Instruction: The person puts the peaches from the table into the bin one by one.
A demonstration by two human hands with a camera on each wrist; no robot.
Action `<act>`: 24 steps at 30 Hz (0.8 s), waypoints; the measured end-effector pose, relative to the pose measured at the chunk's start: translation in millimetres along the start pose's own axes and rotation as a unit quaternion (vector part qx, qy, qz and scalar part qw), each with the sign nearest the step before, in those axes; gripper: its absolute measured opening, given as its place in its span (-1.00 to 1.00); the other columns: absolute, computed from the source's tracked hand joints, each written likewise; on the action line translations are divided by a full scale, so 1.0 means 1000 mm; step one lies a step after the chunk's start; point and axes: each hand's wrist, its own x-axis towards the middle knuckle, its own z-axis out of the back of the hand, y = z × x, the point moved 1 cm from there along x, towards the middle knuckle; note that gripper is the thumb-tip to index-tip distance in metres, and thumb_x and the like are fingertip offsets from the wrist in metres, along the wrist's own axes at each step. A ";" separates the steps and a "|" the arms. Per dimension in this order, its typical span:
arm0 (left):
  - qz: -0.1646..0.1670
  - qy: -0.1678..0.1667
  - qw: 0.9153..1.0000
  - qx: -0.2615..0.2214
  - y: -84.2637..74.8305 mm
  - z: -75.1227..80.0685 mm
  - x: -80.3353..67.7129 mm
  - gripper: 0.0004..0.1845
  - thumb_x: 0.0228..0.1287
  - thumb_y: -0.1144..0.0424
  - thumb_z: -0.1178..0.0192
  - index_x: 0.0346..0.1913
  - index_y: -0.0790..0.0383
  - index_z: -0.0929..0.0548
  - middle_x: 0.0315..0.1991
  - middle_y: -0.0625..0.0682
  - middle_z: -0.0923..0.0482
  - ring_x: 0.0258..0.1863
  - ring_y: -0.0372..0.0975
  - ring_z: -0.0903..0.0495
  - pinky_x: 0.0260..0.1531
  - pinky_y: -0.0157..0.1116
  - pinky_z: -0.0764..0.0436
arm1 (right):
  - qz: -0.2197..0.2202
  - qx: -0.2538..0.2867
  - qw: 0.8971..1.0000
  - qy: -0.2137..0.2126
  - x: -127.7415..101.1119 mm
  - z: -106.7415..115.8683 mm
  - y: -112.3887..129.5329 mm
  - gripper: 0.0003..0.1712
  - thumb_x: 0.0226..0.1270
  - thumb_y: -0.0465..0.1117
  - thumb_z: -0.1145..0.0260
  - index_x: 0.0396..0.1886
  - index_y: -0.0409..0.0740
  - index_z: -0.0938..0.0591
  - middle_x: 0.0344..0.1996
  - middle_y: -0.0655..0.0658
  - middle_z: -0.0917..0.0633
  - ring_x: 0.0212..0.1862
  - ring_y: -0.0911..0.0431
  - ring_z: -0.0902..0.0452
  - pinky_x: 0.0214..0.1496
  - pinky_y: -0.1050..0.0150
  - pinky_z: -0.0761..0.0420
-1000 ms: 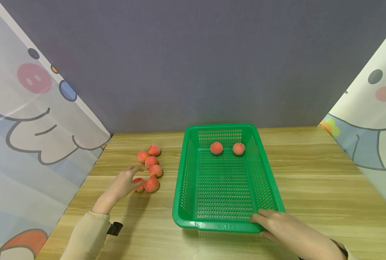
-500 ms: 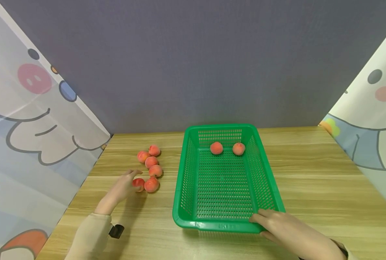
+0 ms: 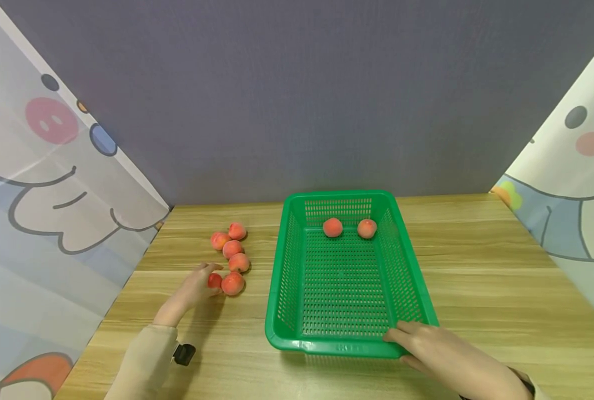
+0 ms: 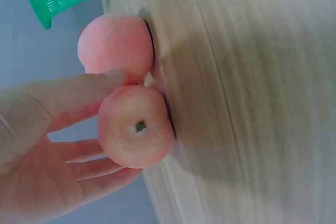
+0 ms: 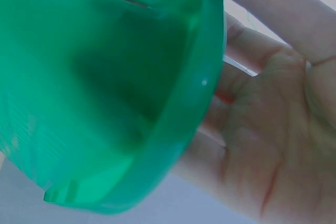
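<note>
Our left hand (image 3: 193,289) curls its grip around the peach (image 3: 214,280) at the cluster's 6 o'clock end, on the desk (image 3: 477,289) at the basket's 9 o'clock. Our right hand (image 3: 439,347) grips the green basket (image 3: 277,333) by its near rim, at 5 o'clock.

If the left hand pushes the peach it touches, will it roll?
Probably: the peach looks round and rests on smooth wood table. Its neighbour peach touches it and may stop it. The left hand fingers curl round it, so it likely lifts easily.
</note>
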 end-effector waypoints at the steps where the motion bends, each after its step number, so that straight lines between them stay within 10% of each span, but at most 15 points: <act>1: 0.004 0.005 1.000 -0.007 0.001 -0.001 0.000 -0.42 -0.18 0.23 -0.40 -0.05 0.44 -0.49 -0.10 0.32 -0.46 -0.12 0.15 -0.43 -0.18 0.03 -0.42 | 0.000 0.001 1.000 0.000 0.000 0.000 0.000 -0.62 -0.06 -0.22 -0.36 -0.16 -0.12 -0.55 -0.26 -0.11 -0.62 -0.24 0.03 -0.57 -0.35 0.22 -0.56; 24: -0.007 0.014 1.000 -0.004 0.010 -0.008 0.004 -0.73 -0.15 0.24 -0.37 -0.34 0.23 -0.58 -0.43 -0.01 -0.52 -0.36 -0.16 -0.48 -0.32 -0.16 -0.45 | 0.015 0.003 1.000 -0.009 0.001 0.002 0.000 -0.63 -0.05 -0.22 -0.36 -0.17 -0.11 -0.55 -0.30 -0.03 -0.61 -0.27 0.11 -0.56 -0.37 0.28 -0.55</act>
